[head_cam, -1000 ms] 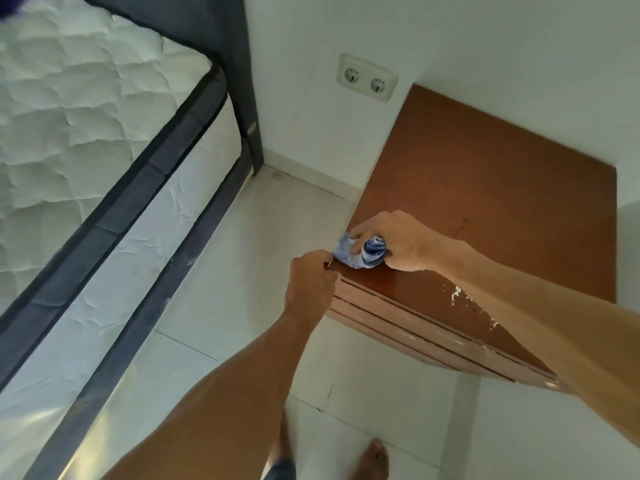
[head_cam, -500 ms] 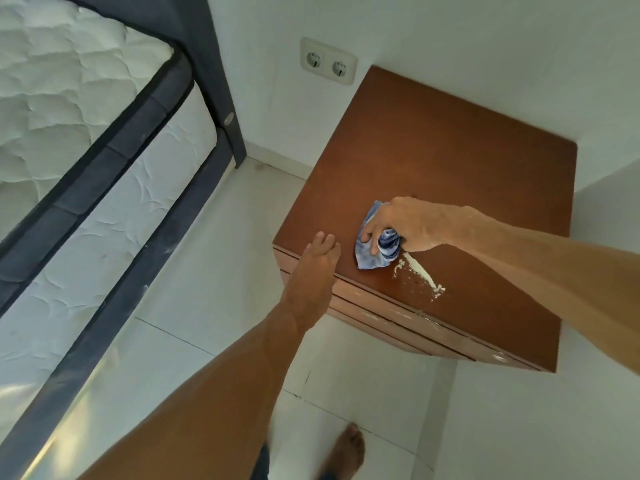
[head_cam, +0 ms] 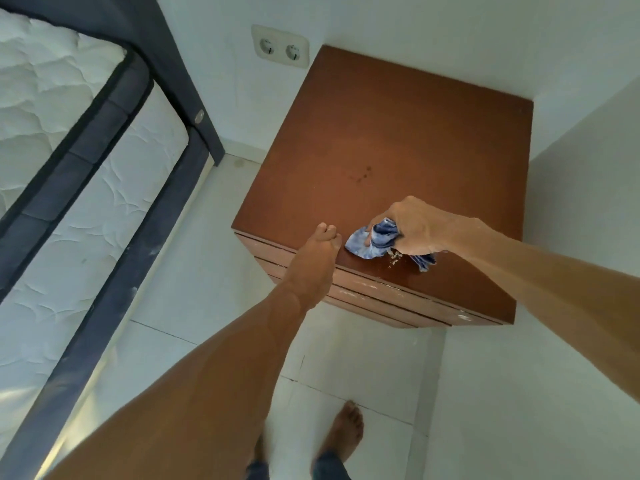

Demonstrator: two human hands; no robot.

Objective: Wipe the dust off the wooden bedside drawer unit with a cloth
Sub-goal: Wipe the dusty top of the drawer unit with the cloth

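- Head view, looking steeply down: the wooden bedside drawer unit [head_cam: 398, 150] stood in a corner of the room, with walls behind it and on its right. Its brown top filled the middle of the view.
- The right hand [head_cam: 412, 226] was clenched around a bunched blue-and-white cloth [head_cam: 367, 244]. It pressed the cloth onto the top close to the front edge, towards the front-left corner.
- A few pale crumbs [head_cam: 393, 259] lay on the top just beside the cloth, partly under the hand and near the front edge.
- The left hand [head_cam: 311, 265] was released and held nothing, its fingers straight and together. Its fingertips lay at the front edge, just beside the cloth.
- To do this step well, the cloth probably needed flattening so that more of it met the wood. Steady, overlapping strokes towards the front edge would suit. The flat left hand looked well placed to catch the crumbs rather than let them drop to the floor.
- Faint dark marks [head_cam: 363, 173] near the middle of the top might need firmer rubbing.
- A mattress [head_cam: 52, 133] and a double wall socket [head_cam: 280, 46] were on the left.
- Hidden or unclear:
  - The drawer fronts showed only edge-on, so their dust could not be judged.
  - The right palm covered much of the cloth.
  - Fine dust on the top was too faint to make out.
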